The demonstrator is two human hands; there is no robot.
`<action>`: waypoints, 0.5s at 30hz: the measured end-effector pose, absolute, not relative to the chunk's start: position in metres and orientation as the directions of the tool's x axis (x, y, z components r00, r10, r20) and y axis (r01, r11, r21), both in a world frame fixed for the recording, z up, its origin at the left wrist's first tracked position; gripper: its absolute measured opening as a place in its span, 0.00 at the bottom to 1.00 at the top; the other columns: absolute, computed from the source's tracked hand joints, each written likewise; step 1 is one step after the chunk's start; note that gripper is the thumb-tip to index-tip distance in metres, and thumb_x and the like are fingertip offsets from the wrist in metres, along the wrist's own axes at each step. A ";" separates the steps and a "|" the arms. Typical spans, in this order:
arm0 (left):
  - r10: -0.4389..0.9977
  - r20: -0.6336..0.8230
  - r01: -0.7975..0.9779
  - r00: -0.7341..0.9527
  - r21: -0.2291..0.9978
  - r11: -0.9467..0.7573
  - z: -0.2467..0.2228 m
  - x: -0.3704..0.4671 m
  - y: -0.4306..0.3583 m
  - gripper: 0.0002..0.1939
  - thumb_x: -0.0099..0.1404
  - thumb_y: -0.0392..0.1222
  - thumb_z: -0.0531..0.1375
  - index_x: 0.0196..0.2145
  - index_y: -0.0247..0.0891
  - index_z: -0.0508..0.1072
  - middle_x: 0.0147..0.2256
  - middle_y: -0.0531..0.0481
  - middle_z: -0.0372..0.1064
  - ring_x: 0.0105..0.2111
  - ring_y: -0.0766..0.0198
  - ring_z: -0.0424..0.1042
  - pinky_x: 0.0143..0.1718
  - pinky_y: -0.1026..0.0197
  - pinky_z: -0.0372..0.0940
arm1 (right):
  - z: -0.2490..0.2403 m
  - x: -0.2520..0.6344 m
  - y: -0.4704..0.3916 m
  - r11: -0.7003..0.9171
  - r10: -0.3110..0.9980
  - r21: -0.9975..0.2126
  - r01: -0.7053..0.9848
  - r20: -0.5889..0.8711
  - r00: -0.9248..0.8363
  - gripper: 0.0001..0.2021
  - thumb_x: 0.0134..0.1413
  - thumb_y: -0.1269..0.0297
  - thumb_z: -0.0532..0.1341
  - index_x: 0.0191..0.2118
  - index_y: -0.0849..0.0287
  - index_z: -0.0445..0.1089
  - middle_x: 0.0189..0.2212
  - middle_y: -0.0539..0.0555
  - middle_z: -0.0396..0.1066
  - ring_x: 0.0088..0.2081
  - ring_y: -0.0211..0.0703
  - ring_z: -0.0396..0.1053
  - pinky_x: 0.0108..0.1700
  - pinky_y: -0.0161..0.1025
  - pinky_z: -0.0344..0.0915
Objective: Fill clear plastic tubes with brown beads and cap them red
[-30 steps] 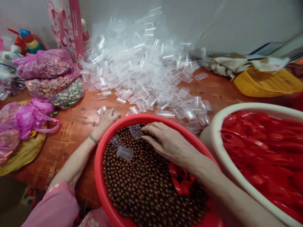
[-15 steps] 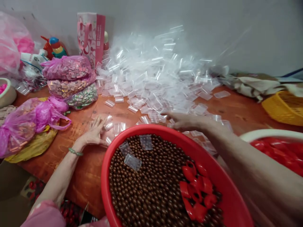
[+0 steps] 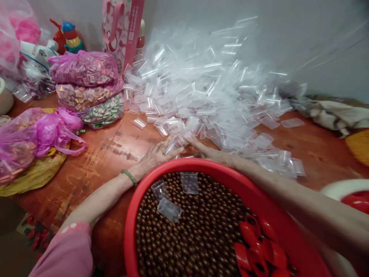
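Note:
Behind the far rim of a red basin [image 3: 131, 227], my left hand [image 3: 154, 157] lies low on the table with its fingers stretched forward. Its fingertips touch a few small clear plastic sleeves [image 3: 174, 144]. From the other side my right hand [image 3: 205, 150] reaches in, fingers extended toward the same sleeves at the near edge of a large heap [image 3: 196, 88]. Part of each hand is hidden by the rim. Round glossy brown balls [image 3: 196, 234] fill the basin. On them rest several clear sleeves [image 3: 169, 209] and a cluster of red plastic pieces [image 3: 259, 250].
Pink bags of small packets [image 3: 86, 69] are stacked at the left, with another tied pink bag [image 3: 59, 129] nearer. A patterned carrier bag [image 3: 121, 34] stands by the wall. At right are a white tub [image 3: 331, 188] of red pieces, a yellow basket [image 3: 359, 144] and cloth [image 3: 340, 113].
My left hand has moved right, and both hands have come close together behind the basin, with loose sleeves between them. The view has shifted slightly.

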State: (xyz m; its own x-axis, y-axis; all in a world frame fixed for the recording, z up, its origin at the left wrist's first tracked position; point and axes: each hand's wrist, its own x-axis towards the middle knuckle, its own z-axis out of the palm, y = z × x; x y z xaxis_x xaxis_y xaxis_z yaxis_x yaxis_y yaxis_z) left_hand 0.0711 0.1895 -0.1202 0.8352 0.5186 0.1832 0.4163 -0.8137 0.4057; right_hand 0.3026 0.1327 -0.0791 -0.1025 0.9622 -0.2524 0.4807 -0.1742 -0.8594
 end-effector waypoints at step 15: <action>0.438 0.377 0.135 0.816 0.612 -0.779 -0.088 0.113 0.246 0.24 0.48 0.44 0.73 0.43 0.35 0.79 0.55 0.38 0.68 0.54 0.49 0.69 0.53 0.51 0.67 | -0.052 0.307 0.161 -0.360 0.928 -0.930 -0.076 -0.349 -0.128 0.42 0.36 0.72 0.69 0.61 0.48 0.58 0.47 0.54 0.75 0.42 0.46 0.76 0.39 0.42 0.74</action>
State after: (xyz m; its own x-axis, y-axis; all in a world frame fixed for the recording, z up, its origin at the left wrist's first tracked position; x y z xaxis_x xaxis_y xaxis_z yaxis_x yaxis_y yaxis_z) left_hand 0.1126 0.2461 -0.0885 0.8163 0.4379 0.3767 0.1352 -0.7789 0.6124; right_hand 0.3073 0.1607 -0.0524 -0.1280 0.9282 -0.3494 -0.0763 -0.3604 -0.9297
